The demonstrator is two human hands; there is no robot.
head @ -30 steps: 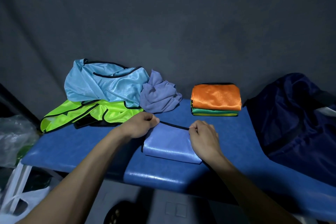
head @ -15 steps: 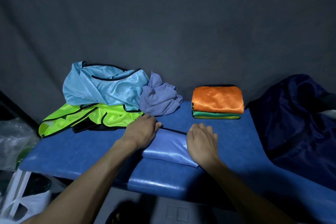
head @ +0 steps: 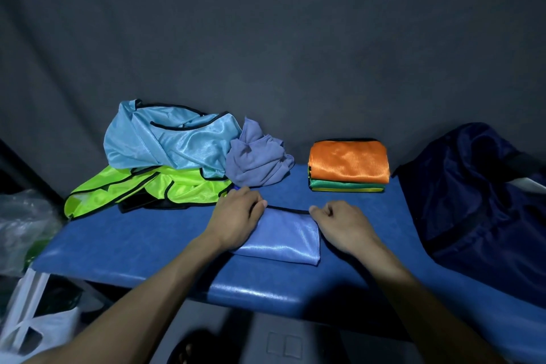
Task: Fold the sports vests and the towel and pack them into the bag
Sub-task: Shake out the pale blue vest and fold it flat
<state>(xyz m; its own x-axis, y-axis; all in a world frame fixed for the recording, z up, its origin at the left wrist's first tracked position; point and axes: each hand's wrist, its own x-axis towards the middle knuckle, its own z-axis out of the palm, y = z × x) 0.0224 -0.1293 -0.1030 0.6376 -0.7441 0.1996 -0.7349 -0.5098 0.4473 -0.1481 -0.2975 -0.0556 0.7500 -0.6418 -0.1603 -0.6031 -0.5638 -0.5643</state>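
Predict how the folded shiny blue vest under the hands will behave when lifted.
The folded shiny blue vest is thin fabric, so it will probably flop and unfold unless supported. Its glossy sheen suggests it may slip. It looks light.

Folded blue vest (head: 280,241), centre frame: shiny satin-like cloth, fine ribbed weave, black matt edging. Light blue vest (head: 165,139), upper left: same glossy cloth, crumpled. Neon green vest (head: 141,186) below it: bright mesh-like sheen, black trim. Towel (head: 257,162): matt soft purple-grey cloth, no gloss. Orange vest (head: 348,161) atop folded stack: high sheen. Table (head: 133,242): blue padded covering, leather-like grain, glossy at front edge. Bag (head: 472,201), right: dark navy cloth, dull sheen. Backdrop (head: 266,38): matt grey cloth. Plastic bag (head: 20,221), left edge: translucent, crinkled.
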